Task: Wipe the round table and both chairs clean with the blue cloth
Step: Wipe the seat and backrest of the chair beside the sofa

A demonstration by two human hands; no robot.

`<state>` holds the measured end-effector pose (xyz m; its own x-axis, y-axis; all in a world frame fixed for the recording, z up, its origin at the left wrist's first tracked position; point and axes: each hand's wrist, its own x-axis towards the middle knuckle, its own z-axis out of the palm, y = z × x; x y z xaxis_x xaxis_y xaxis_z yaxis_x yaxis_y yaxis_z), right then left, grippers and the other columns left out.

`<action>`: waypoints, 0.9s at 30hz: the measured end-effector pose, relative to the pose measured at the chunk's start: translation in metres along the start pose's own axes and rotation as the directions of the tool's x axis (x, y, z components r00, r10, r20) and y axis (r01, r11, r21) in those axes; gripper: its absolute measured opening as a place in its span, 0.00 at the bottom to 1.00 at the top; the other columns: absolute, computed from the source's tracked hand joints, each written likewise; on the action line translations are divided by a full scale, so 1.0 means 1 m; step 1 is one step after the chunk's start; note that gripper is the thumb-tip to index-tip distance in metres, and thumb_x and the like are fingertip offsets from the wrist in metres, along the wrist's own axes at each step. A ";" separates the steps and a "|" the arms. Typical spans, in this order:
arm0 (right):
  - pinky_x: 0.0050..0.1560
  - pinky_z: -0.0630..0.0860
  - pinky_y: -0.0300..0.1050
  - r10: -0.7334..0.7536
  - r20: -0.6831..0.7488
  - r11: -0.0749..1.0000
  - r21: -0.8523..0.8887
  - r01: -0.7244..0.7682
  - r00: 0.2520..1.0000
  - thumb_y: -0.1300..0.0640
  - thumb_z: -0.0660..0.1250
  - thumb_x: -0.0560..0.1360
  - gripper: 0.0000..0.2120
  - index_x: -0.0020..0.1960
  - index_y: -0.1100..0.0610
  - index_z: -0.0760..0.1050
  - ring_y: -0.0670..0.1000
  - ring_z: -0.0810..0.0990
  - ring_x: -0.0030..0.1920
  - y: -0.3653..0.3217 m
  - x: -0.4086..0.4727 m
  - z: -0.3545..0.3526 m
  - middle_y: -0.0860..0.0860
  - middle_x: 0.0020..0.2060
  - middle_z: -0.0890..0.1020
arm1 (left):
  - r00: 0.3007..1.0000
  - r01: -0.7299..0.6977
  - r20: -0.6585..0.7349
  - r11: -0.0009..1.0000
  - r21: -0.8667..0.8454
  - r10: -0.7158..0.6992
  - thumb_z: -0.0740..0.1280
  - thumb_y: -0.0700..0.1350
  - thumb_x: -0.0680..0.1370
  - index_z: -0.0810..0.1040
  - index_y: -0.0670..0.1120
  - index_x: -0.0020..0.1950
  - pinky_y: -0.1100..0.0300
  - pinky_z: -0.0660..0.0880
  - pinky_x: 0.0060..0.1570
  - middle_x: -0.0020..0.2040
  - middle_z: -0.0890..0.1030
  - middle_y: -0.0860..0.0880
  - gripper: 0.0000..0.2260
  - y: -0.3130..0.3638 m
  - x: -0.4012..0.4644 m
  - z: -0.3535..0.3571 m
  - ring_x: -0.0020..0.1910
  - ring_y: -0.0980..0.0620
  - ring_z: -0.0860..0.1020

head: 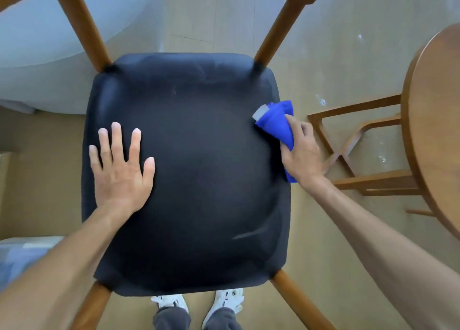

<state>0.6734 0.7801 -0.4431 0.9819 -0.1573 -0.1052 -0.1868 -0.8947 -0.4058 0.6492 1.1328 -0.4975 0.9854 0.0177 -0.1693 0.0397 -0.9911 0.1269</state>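
While the left hand (122,167) lies flat, fingers (116,140) straight, steadying the wooden chair's black padded seat (199,170), the right hand (302,152) grips the bunched blue cloth (276,123) at its right edge, likely mid-wipe

A home dining corner — lived-in, plainly furnished.
A wooden chair (186,175) with a dark padded seat stands beside a round wooden table (438,130) on pale wood-look flooring (348,55) — household furniture.

No text, label, brand, number or sign can be read here. A pale tag on the blue cloth (276,125) shows no legible print, and dark marks on the white shoes (226,302) are too small to read.
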 end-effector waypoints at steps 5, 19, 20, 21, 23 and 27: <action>0.43 0.76 0.51 -0.596 0.362 0.756 -0.047 0.653 0.717 0.68 0.60 0.65 0.26 0.61 0.53 0.74 0.61 0.76 0.44 0.003 -0.132 -0.009 0.60 0.54 0.78 | 1.000 -0.001 0.006 1.000 -0.005 0.001 0.48 0.57 0.79 0.53 0.47 0.79 0.41 0.43 0.74 0.79 0.46 0.41 0.29 0.004 0.000 -0.006 0.78 0.40 0.44; 0.54 0.72 0.53 -0.045 0.059 0.984 -0.172 0.055 0.997 0.62 0.62 0.74 0.26 0.71 0.53 0.66 0.62 0.72 0.55 -0.038 0.061 -0.009 0.58 0.61 0.71 | 1.000 0.007 -0.023 1.000 0.028 -0.007 0.46 0.57 0.78 0.53 0.47 0.79 0.42 0.44 0.74 0.79 0.48 0.41 0.30 0.004 0.000 -0.006 0.78 0.41 0.44; 0.53 0.72 0.51 0.135 0.011 0.983 -0.125 -0.133 0.991 0.60 0.61 0.75 0.26 0.72 0.52 0.63 0.61 0.72 0.56 -0.052 0.065 -0.003 0.58 0.60 0.71 | 1.000 0.007 -0.022 0.999 0.033 -0.006 0.46 0.57 0.78 0.53 0.47 0.79 0.42 0.44 0.74 0.79 0.48 0.41 0.30 0.004 -0.001 -0.005 0.78 0.41 0.45; 0.51 0.71 0.51 0.214 -0.019 0.968 -0.127 -0.215 0.977 0.58 0.61 0.75 0.27 0.73 0.53 0.61 0.61 0.72 0.55 -0.068 0.060 0.005 0.58 0.60 0.71 | 1.000 0.003 -0.023 0.999 0.036 -0.002 0.46 0.57 0.78 0.53 0.46 0.79 0.42 0.44 0.74 0.79 0.48 0.41 0.30 0.004 0.000 -0.005 0.78 0.41 0.45; 0.46 0.71 0.51 0.079 -0.021 0.956 -0.283 -0.082 0.997 0.58 0.63 0.72 0.27 0.71 0.54 0.63 0.61 0.73 0.50 -0.100 0.033 0.026 0.58 0.57 0.72 | 0.999 -0.009 -0.032 0.999 0.036 0.010 0.47 0.57 0.78 0.54 0.46 0.78 0.41 0.45 0.74 0.79 0.49 0.41 0.30 0.004 0.002 -0.004 0.78 0.40 0.47; 0.33 0.69 0.48 -0.463 0.219 0.817 -0.271 0.509 0.859 0.64 0.64 0.63 0.28 0.63 0.53 0.74 0.57 0.71 0.36 -0.139 -0.030 0.048 0.56 0.48 0.78 | 0.999 -0.016 -0.049 1.000 0.023 0.017 0.49 0.56 0.78 0.58 0.45 0.78 0.40 0.48 0.73 0.79 0.51 0.40 0.30 0.000 0.002 -0.002 0.78 0.39 0.49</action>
<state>0.6679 0.9295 -0.4274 0.9234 0.3702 -0.1010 0.3554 -0.9243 -0.1391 0.6511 1.1327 -0.4953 0.9929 0.0073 -0.1186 0.0200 -0.9941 0.1067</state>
